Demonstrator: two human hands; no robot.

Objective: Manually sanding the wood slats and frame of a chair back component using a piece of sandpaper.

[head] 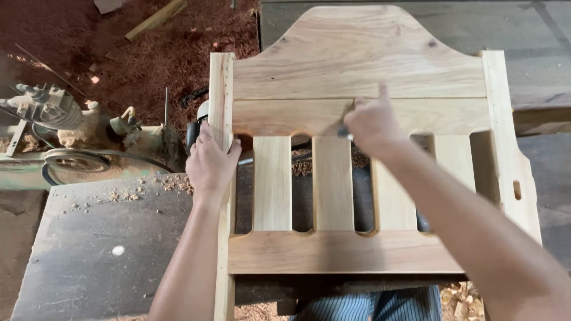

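Forearms over wooden chair back [357, 89], left hand [209, 163] gripping post [221, 95], sawdust [154, 59] beyond

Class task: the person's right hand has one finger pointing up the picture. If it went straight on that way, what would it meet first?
Probably the arched top panel of the chair back, just beyond the right hand; depth is unclear.

Evenly lit by soft daylight, brightest on the pale wooden frame [357, 77] at centre. No hard glare, only faint shadows under the slats. Dimmer toward the far left, over the sawdust floor [148, 59] and the machine [53, 119]. Slight motion blur on the right hand [372, 125]. Mild wide-angle bending at the edges; otherwise sharp.
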